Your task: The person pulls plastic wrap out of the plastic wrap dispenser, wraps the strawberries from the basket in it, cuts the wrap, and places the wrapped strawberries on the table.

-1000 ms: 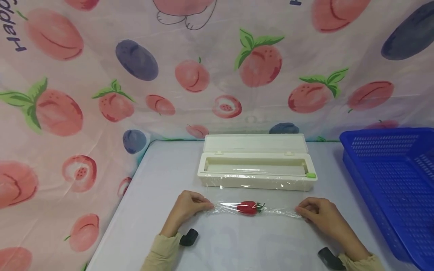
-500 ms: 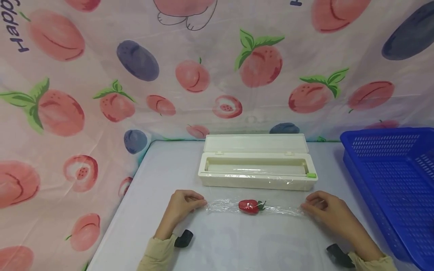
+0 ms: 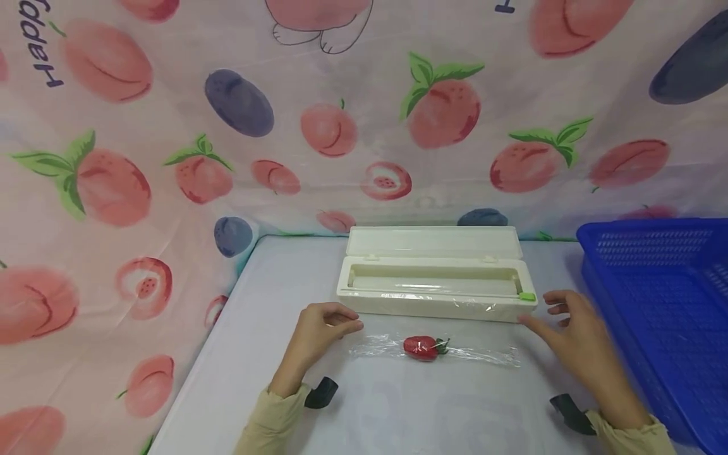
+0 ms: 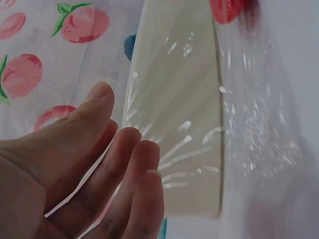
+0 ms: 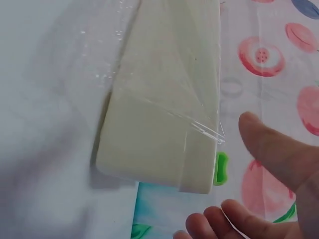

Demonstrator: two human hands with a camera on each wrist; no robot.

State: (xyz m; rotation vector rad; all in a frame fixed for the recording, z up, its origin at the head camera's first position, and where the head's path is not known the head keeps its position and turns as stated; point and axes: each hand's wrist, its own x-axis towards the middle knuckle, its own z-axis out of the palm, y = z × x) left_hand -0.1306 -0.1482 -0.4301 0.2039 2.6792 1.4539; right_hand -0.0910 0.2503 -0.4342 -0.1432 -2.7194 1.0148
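Note:
A red strawberry [image 3: 419, 348] with a green cap lies on the white table, inside crumpled clear cling film [image 3: 486, 356] that stretches out to both sides. Behind it stands a cream cling film dispenser [image 3: 435, 308], its lid [image 3: 432, 242] raised; film runs from it over the front. Near the dispenser's front left corner hovers my left hand [image 3: 318, 330], thumb and fingers apart in the left wrist view, holding nothing. My right hand [image 3: 586, 344] is beside the front right corner, close to a green cutter slider [image 3: 527, 296], its thumb and fingers spread and holding nothing.
At the right stands a blue plastic basket [image 3: 594, 278] with perforated sides. A fruit-print cloth [image 3: 318, 69] hangs behind the table and along its left. Black wrist cameras [image 3: 321, 392] sit at both sleeves.
Both hands have let go of the film ends and moved up toward the dispenser; the right hand has spread its fingers. The wrapped strawberry lies on the table, its film slacker than before.

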